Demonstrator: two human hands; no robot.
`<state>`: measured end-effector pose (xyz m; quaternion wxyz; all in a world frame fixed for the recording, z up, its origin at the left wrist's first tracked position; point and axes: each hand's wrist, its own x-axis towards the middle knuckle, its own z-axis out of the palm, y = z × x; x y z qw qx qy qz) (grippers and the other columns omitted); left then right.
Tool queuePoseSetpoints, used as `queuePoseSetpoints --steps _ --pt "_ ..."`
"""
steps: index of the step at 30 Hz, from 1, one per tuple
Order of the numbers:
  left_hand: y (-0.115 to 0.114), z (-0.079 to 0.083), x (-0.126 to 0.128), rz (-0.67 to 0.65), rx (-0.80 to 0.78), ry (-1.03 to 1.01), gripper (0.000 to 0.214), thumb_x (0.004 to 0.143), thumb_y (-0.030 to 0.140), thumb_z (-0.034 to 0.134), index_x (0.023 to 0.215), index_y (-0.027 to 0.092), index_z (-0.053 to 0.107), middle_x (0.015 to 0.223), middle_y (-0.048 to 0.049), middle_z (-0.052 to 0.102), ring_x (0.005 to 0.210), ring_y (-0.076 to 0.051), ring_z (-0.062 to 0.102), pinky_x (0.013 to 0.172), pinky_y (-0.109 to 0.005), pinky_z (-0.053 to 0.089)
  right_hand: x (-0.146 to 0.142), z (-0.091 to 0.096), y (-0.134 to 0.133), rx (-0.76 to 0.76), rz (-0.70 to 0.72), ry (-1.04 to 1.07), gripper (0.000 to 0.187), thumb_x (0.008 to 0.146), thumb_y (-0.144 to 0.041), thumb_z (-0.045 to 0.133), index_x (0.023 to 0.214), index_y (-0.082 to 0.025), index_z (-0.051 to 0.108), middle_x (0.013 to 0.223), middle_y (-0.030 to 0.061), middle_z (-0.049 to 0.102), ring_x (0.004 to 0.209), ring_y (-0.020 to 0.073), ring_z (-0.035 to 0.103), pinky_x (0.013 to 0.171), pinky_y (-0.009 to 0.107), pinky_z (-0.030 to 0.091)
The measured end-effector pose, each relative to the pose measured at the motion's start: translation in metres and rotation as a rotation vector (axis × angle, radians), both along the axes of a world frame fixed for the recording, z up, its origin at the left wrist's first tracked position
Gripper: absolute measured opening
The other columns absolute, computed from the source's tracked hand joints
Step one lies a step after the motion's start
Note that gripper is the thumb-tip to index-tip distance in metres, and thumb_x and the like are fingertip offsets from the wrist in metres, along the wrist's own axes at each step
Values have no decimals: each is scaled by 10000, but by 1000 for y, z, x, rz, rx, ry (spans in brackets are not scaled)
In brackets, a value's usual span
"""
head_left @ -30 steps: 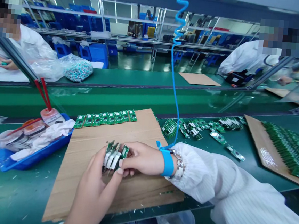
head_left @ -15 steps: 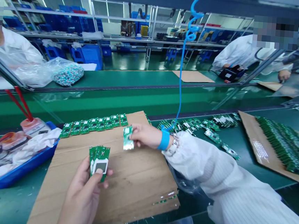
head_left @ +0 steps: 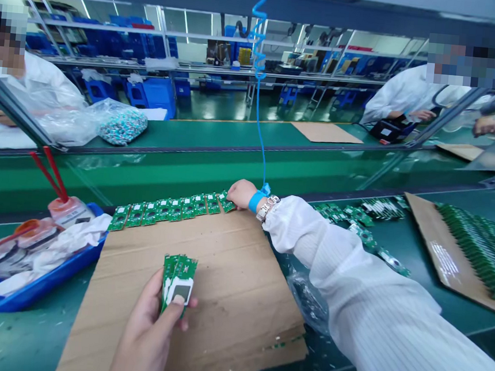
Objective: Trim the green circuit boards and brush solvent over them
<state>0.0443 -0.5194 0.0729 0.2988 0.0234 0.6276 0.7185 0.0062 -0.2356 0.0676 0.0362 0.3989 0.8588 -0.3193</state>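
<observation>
The left hand held a small stack of circuit boards — its thumb pinned them together — while the right hand, curled narrow, grip unclear, rested at the end of a row of boards lined neatly along the far edge of the cardboard sheet.

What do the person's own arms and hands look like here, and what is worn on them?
The right arm wears a white, finely striped sleeve with a gathered cuff. At that wrist sit a blue wrist strap, with a blue coiled cord rising from it, and a silver link bracelet. The right hand and left hand are bare, without gloves.
</observation>
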Motion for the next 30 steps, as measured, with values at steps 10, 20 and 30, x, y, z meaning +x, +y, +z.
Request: queuePoseSetpoints --steps 10,20,30 --pt "-8 -16 -11 -70 -25 -1 778 607 459 784 1276 212 473 1044 -52 623 750 -155 611 475 -198 446 -2 10 -7 -31 -13 -10 338 894 -346 542 1177 -161 539 1173 84 567 1007 200 579 838 412 510" --pt "1 -5 -11 -124 -418 584 532 765 478 579 1212 201 502 1070 -97 647 920 -270 611 717 -358 477 62 39 -96 -607 336 124 211 882 -351 537 855 -144 572 695 -13 629 583 85 620 534 199 502" --pt "5 -12 -8 -198 -385 868 468 843 443 481 1233 182 473 1093 -116 631 968 -262 608 774 -371 492 76 34 -127 -1009 301 300 98 790 -163 608 763 -140 516 545 -60 561 474 41 519 448 134 423"
